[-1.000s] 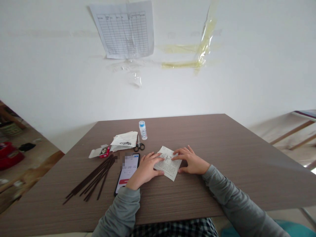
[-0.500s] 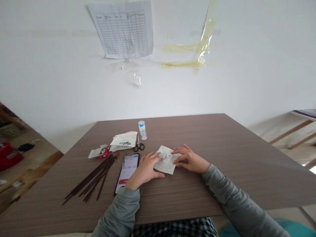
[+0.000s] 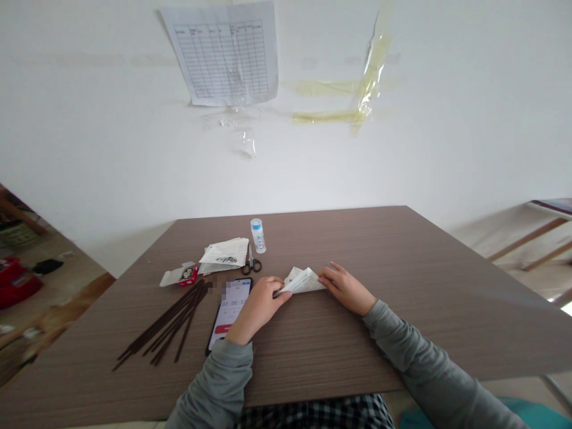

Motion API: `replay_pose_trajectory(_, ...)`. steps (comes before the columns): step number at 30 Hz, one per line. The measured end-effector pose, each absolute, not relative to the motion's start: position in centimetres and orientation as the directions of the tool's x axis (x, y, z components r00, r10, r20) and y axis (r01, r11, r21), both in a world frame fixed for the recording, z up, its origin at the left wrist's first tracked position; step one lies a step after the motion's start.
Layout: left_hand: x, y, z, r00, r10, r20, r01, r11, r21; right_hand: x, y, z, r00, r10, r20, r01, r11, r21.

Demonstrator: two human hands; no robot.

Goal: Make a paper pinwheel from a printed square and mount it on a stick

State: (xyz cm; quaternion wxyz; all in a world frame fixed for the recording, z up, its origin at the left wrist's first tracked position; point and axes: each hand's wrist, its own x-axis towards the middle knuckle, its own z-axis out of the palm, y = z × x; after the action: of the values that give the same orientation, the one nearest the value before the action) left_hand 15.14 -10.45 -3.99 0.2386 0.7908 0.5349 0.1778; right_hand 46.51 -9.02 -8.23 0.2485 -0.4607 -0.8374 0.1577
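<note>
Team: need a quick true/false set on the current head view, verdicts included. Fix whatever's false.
1. The left hand and right hand both touch the printed paper. True.
2. The printed paper lies completely flat. False: it is bent over, with part of it raised.
3. The phone lies screen up on the table. True.
4. The scissors are in the right hand. False: they lie on the table, beside the paper stack.
5. The dark sticks lie to the left of the phone. True.
6. The small red box is closed. False: its flap is open and contents show inside.
</note>
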Motion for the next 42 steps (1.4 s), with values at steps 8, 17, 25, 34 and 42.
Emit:
replay_pose_trajectory(8,15.2,-10.3,-3.9,0.361,0.932,0.042,0.78,-0.326,0.535,47.1,-9.4,-8.6,-0.351,0.885,0.307,0.715,0.464,-0.522)
replay_pose_trajectory(17,15.8,-11.0,-3.2,0.268,0.963,0.01,0.817,-0.233,0.527,47.0,-8.9,-8.7,-0.432,0.847,0.31,0.723,0.531,-0.442)
replay_pose_trajectory(25,16.4,-11.2,-3.2,0.277,0.96,0.025,0.857,-0.259,0.445,46.4,-9.3,-8.9,-0.429,0.836,0.343,0.758,0.54,-0.367)
replay_pose_trajectory(34,16.8,-11.3,-4.2,0.348,0.935,0.062,0.881,-0.349,0.319,45.3,-10.0,-8.1,-0.368,0.888,0.274,0.849,0.442,-0.291)
replay_pose_trajectory(42,17.2,-11.3,-4.5,0.342,0.937,0.074,0.89,-0.348,0.293,44.5,-10.9,-7.1,-0.315,0.926,0.209,0.898,0.362,-0.248)
